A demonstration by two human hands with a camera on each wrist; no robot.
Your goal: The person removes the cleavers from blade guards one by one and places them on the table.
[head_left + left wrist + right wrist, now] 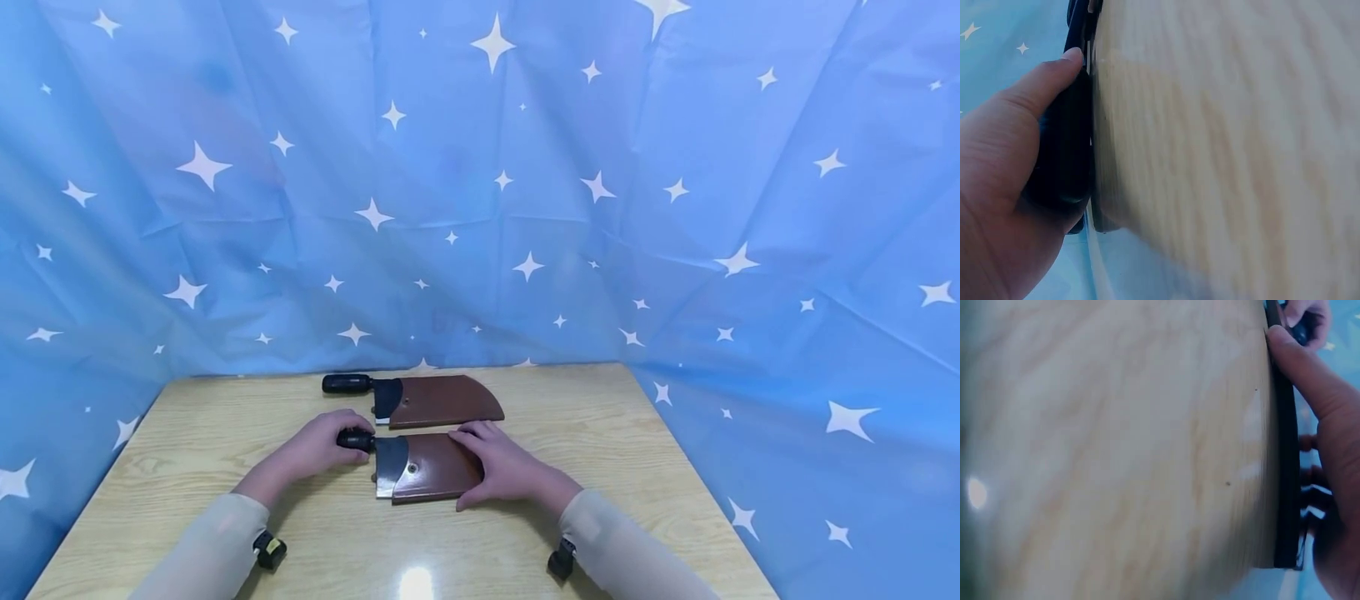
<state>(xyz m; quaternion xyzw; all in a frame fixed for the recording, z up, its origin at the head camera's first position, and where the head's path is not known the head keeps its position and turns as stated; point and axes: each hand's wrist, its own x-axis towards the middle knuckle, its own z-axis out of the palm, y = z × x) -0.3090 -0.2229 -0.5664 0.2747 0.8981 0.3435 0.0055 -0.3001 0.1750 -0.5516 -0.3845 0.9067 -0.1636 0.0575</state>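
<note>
Near the middle of the table, in the head view, lies a cleaver [386, 485] in a brown leather sheath [435, 473], its black handle [355, 440] pointing left. My left hand [324, 443] grips that handle, and the left wrist view has the thumb laid along the black grip [1063, 150]. At the other end, my right hand [510, 468] holds the sheath's right part, thumb at the near edge and fingers over the far edge. The right wrist view shows the sheath's dark edge [1286, 481] beside the thumb. A strip of blade shows at the sheath's mouth.
Behind it lies a second cleaver in a brown sheath [450, 400], its black handle [347, 383] also to the left. The wooden table [600, 433] ends at a blue curtain [450, 275] with white stars. Each wrist carries a small black camera [268, 550].
</note>
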